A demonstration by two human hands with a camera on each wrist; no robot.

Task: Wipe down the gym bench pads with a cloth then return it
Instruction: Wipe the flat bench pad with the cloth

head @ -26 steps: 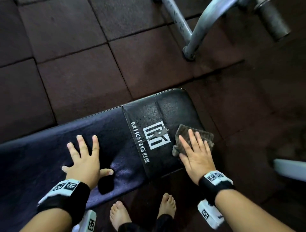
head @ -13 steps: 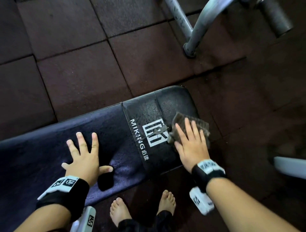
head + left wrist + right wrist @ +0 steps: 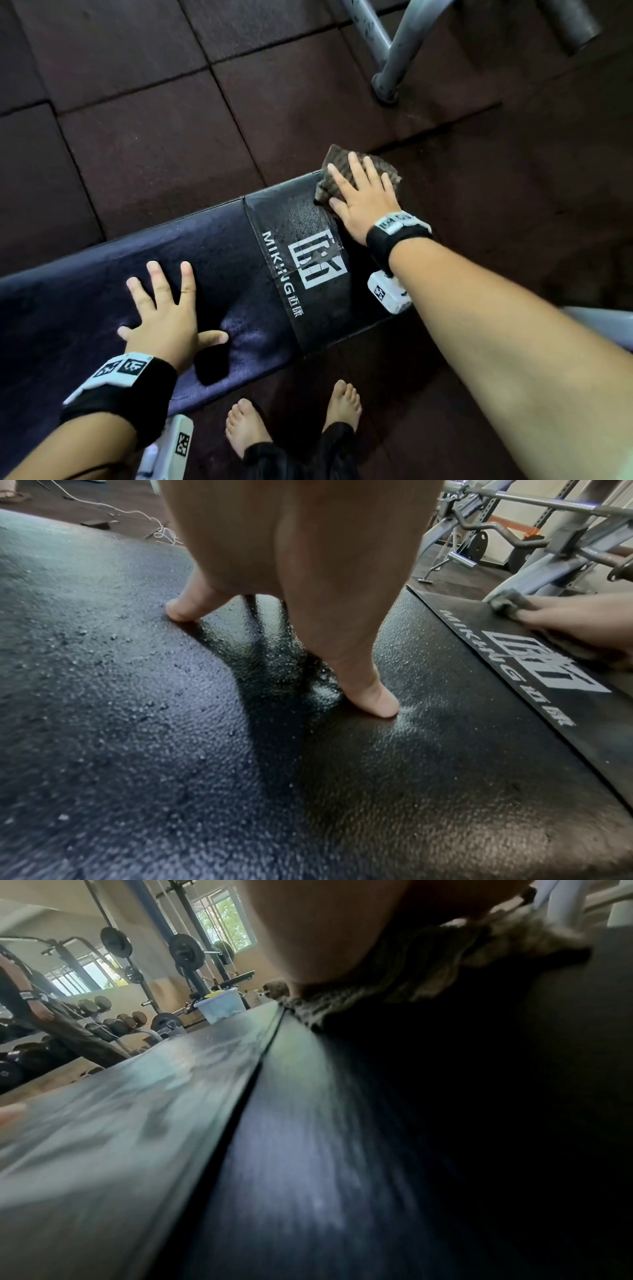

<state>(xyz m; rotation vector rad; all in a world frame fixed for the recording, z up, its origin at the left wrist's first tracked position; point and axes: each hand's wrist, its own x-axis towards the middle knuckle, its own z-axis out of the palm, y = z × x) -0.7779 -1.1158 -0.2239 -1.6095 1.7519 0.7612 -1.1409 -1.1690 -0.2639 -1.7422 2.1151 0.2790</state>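
Note:
The black bench pad (image 3: 222,267) runs across the head view, its end panel printed with a white logo (image 3: 318,263). A brownish-grey cloth (image 3: 334,171) lies on the pad's far end corner, partly over the edge. My right hand (image 3: 363,195) presses flat on the cloth with straight fingers. My left hand (image 3: 164,315) is spread flat on the pad to the left of the logo, fingers apart. In the left wrist view the left fingertips (image 3: 377,702) press the textured pad (image 3: 171,750), and the cloth (image 3: 507,601) shows at right. The right wrist view is blurred, with the cloth (image 3: 428,969) under my palm.
A grey metal rack leg (image 3: 394,61) stands on the dark rubber floor tiles (image 3: 137,120) just beyond the bench end. My bare feet (image 3: 246,428) are under the near side. Weight racks, dumbbells and a clear tub (image 3: 222,1007) stand further off.
My right hand has slid the cloth from beside the logo on the near side of the end panel up to the far end corner. The left hand has stayed put.

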